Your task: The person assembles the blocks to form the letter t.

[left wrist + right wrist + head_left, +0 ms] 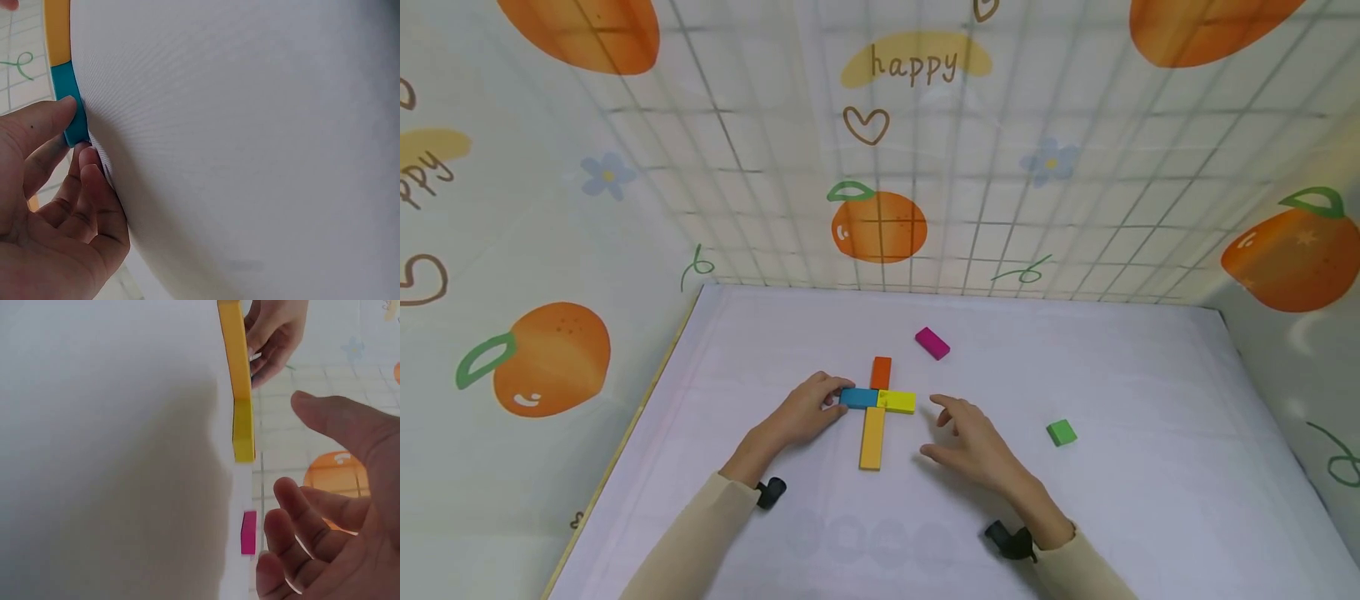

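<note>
My left hand holds the outer end of a blue block between thumb and fingers; the left wrist view shows the thumb lying along the block's side. A bright yellow block meets the blue one end to end. An orange-red block stretches away behind this joint, and a longer amber block runs toward me in front of it, so the pieces form a cross. To the right of the yellow block, my right hand hovers with fingers spread and nothing between them.
A magenta block lies behind the cross, slightly right. Farther right is a small green block. The white tabletop ends at a patterned curtain at the back and sides. Both wrists carry small black cameras.
</note>
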Tool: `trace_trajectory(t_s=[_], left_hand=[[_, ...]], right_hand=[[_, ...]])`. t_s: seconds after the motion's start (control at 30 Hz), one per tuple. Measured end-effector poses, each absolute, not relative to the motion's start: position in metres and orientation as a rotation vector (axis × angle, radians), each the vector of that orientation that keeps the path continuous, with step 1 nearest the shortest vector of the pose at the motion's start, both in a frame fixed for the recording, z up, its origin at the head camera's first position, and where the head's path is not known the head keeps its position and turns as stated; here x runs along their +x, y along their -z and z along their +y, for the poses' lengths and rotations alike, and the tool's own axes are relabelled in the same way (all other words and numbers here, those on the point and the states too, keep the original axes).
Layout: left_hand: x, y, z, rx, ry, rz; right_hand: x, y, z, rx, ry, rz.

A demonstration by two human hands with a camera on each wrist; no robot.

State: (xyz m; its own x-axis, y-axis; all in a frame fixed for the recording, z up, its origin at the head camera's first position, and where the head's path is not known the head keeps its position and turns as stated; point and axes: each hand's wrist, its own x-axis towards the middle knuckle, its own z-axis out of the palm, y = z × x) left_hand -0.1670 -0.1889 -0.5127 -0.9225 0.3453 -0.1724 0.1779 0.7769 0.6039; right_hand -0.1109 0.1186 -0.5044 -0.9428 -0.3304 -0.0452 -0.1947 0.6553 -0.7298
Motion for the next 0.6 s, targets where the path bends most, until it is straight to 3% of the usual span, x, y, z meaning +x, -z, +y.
trace_trajectory(t_s=[0.6], left_hand=[[-0.167, 0.512, -0.189, 0.432, -0.884, 2.695]], right_hand=[[-0.097, 0.513, 0.186, -0.451, 1.262, 2.821]])
